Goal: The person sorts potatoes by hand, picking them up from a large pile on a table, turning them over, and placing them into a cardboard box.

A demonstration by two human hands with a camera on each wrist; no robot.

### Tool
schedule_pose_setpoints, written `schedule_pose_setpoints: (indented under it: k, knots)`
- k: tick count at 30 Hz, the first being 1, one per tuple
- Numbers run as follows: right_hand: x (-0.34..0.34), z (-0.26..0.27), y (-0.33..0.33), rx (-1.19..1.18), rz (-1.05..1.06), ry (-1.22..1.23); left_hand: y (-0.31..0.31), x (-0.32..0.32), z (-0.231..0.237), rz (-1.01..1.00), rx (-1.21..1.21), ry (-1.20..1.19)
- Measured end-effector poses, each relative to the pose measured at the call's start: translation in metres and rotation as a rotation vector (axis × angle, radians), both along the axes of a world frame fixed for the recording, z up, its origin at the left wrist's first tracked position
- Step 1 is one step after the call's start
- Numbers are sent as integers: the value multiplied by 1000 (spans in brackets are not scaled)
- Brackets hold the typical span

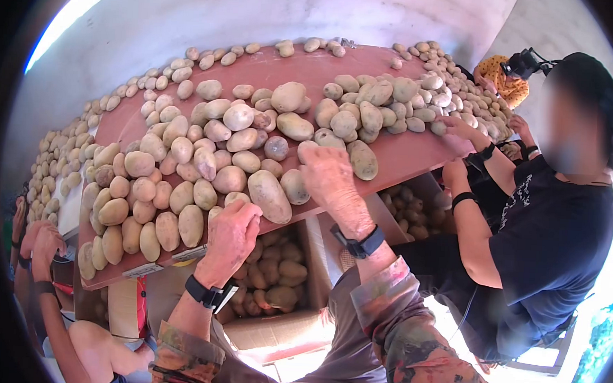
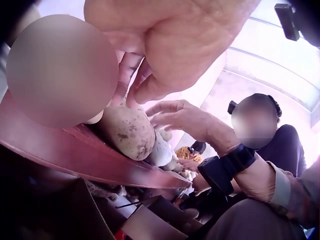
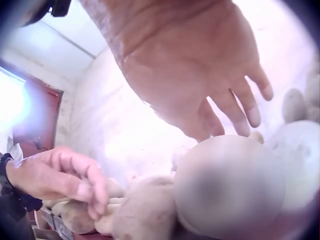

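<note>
Many potatoes lie on a reddish table (image 1: 405,155). My left hand (image 1: 231,236) is at the near edge, its fingers loosely bent beside a long, large potato (image 1: 269,197). In the left wrist view, that hand's fingertips (image 2: 137,95) come right down at the top of a dirt-flecked potato (image 2: 129,131). My right hand (image 1: 329,182) hovers over the potatoes, next to a round one (image 1: 295,187) and a greenish one (image 1: 362,160). Its spread fingers (image 3: 227,107) reach downward in the right wrist view, around a blurred patch that hides part of the scene.
Below the table edge stands a cardboard box (image 1: 320,258) of potatoes, with another potato-filled box (image 1: 413,211) to its right. A person in a dark shirt (image 1: 554,225) sits at the right, hands at the table. Another person's hands (image 1: 44,240) show at the left.
</note>
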State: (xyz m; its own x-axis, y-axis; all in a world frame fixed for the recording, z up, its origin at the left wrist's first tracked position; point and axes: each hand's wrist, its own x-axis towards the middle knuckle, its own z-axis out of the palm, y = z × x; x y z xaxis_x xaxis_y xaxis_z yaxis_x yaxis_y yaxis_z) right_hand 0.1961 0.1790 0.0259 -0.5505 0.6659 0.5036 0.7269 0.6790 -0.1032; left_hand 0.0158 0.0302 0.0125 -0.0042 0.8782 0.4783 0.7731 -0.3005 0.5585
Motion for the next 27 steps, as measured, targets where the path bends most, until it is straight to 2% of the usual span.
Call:
schedule_pose_setpoints:
  k: [1,5,7,8,10,13,17,20,23,25,27]
  knots:
    - [9,-2,4,44,-68,-21,-1,-1,0,-1,18,24]
    - [29,-3,7,-19,-96,42,-1,0,1,2,18,51]
    - [29,5,2,-240,-103,64,-1,0,1,-1,18,51]
    - [29,8,-2,-242,-99,64,-1,0,1,2,15,52]
    - [29,12,-8,-361,-59,-89,-1,2,2,-2,7,42]
    - [32,9,-14,-473,-81,-196,0,3,2,6,-13,78]
    - [25,-8,-9,-480,-110,-200,1,4,-1,-17,-40,67]
    - [30,-17,-4,-407,-57,-133,0,5,0,-31,-24,60]
    - [35,-10,-4,-393,-59,-72,-1,6,0,-41,-38,-1]
    - [35,8,-7,-431,-167,23,-1,6,-2,-54,-25,16]
    - [39,16,-5,-433,-187,108,-2,7,-2,-48,-33,21]
